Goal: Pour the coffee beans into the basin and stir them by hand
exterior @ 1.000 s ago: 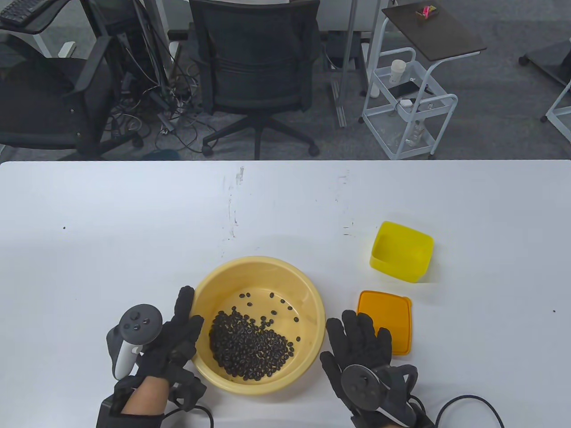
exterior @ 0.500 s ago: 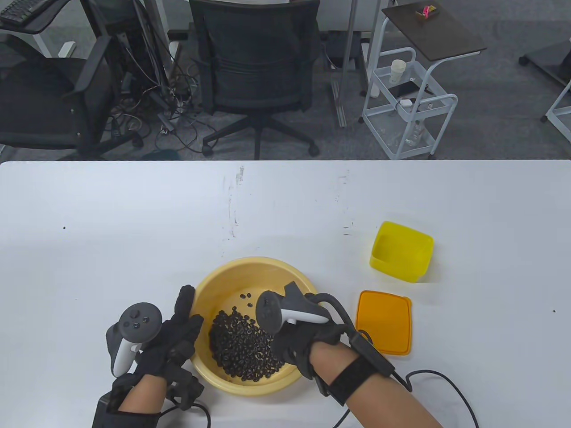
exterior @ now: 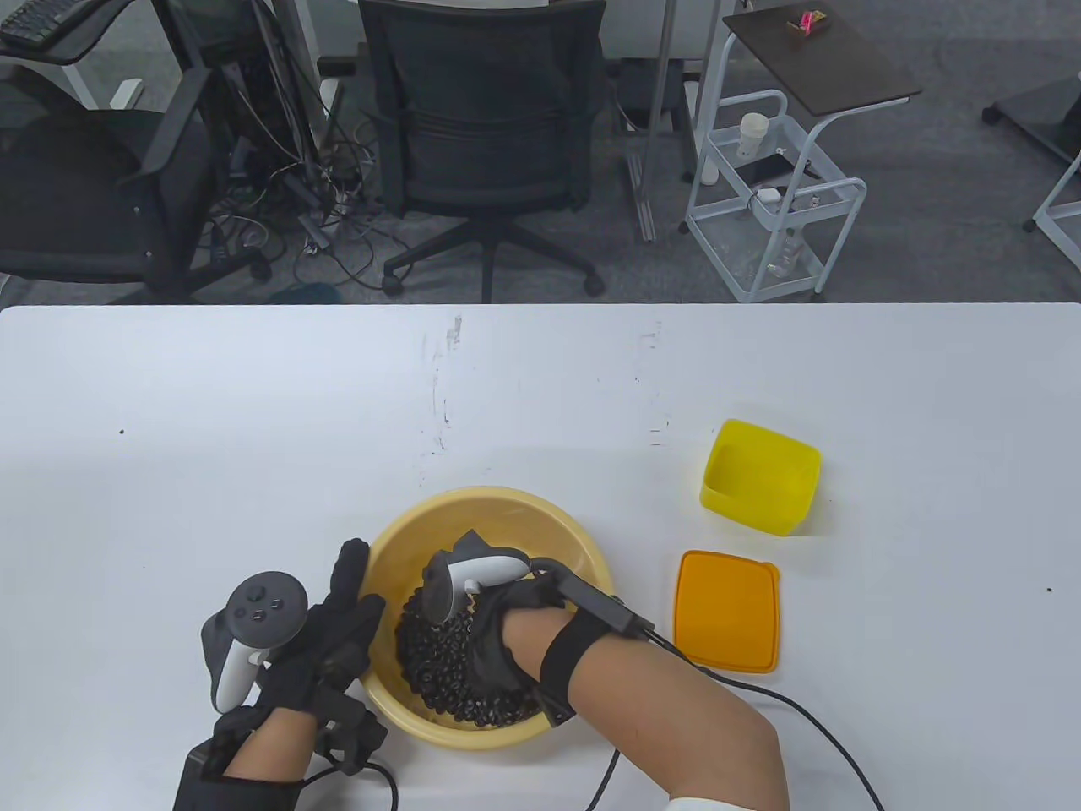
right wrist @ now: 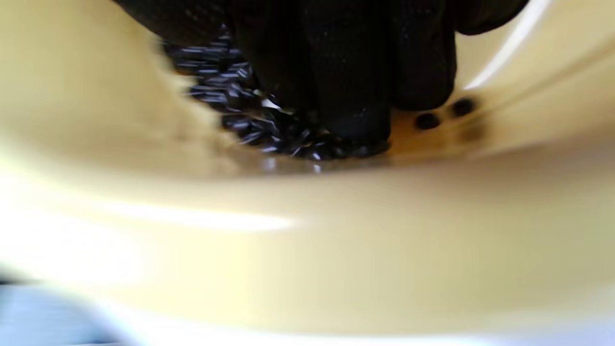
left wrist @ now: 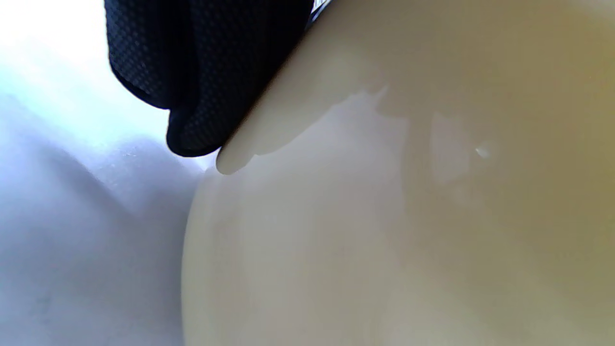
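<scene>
Buried among the coffee beans (exterior: 439,667) inside the basin (exterior: 574,541), the right hand (exterior: 498,629) is seen; its finger state cannot be told. Flat against the basin's outer wall, the left hand (exterior: 325,638) is pressed, fingers straight

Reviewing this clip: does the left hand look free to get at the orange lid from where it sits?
Probably not directly. The left hand rests against the basin's left rim, and the orange lid lies beyond the basin's far side. The basin and the right hand, down in the coffee beans, sit between them.
</scene>
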A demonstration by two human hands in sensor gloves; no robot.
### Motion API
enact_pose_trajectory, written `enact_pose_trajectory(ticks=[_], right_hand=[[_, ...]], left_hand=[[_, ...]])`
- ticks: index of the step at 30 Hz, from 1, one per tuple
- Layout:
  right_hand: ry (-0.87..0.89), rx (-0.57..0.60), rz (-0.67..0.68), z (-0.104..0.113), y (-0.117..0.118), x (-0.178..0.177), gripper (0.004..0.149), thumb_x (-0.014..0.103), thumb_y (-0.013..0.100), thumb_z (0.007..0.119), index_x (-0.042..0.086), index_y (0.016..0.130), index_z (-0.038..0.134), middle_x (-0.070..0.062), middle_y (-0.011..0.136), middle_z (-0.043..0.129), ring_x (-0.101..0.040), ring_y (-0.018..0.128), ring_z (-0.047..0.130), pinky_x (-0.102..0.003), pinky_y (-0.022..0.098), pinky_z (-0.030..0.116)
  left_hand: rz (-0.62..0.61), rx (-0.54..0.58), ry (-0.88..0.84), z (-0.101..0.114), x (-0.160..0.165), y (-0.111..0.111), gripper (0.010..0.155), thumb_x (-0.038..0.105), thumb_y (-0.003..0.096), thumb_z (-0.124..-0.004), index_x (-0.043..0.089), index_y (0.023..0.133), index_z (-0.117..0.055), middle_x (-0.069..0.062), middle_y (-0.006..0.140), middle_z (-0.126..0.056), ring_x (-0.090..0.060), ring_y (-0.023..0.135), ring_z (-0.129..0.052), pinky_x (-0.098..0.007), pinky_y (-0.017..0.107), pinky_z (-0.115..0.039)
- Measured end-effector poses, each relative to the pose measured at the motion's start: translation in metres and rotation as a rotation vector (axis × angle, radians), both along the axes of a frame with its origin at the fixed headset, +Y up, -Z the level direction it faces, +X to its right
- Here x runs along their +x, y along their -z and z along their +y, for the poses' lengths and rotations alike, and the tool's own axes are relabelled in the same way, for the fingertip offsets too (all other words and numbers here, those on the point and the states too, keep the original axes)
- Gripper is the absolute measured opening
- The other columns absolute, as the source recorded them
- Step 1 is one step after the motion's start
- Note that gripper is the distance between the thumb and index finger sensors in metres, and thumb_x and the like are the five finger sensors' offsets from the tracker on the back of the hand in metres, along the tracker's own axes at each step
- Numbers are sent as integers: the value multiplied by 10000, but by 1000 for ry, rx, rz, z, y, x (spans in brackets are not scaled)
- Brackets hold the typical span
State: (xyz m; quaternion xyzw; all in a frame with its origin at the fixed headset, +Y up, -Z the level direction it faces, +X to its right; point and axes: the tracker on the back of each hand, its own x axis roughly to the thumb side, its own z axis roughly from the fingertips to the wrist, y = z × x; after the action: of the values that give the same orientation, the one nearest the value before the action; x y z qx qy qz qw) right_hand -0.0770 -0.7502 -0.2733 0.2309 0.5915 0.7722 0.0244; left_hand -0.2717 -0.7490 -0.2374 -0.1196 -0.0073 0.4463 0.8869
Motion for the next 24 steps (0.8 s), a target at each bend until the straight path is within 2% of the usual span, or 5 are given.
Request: enact_pose_trajectory(ticks=[2, 4, 6, 14, 24], right_hand=[[90, -81, -45, -1, 1, -8, 610, 396, 461, 617, 47, 960, 650, -239, 864, 832, -537, 769, 784, -632, 629, 499], [264, -137, -96, -3, 5, -18, 626, 395, 486, 585, 44, 999, 514, -235, 966, 668, -518, 800, 748, -628, 640, 472], [308, -142, -130, -4, 13, -25, 633, 389, 506, 553, 74, 1025, 374, -228, 1032, 467, -504, 851, 654, -628, 643, 431], [211, 240, -248, 4, 47, -24, 604, 374, 506, 548, 140, 1027, 351, -194, 1044, 419, -452, 796, 638, -615, 657, 367], [-83, 527, -133, 10, 62, -3, 603, 373, 501, 557, 111, 1017, 386, -226, 1008, 459, -458, 763, 716, -614, 624, 463]], left_hand=[[-1, -1, -2, 0, 0, 0, 647, 297, 596, -619, 176, 1100, -232, -338, 830, -793, -407, 627, -1024, -467, 543, -819], [-3, 1, 2, 0, 0, 0, 647, 296, 597, -618, 173, 1101, -232, -340, 830, -793, -408, 626, -1024, -468, 542, -819], [-6, 3, 2, 0, 0, 0, 648, 297, 596, -619, 173, 1101, -231, -338, 831, -793, -409, 626, -1024, -467, 541, -820], [-16, 5, -2, 0, 0, 1, 651, 298, 594, -619, 173, 1099, -227, -341, 830, -791, -408, 625, -1024, -467, 541, -819], [-17, 5, -2, 0, 1, 1, 652, 298, 596, -617, 171, 1099, -223, -341, 831, -788, -407, 627, -1022, -465, 542, -819]])
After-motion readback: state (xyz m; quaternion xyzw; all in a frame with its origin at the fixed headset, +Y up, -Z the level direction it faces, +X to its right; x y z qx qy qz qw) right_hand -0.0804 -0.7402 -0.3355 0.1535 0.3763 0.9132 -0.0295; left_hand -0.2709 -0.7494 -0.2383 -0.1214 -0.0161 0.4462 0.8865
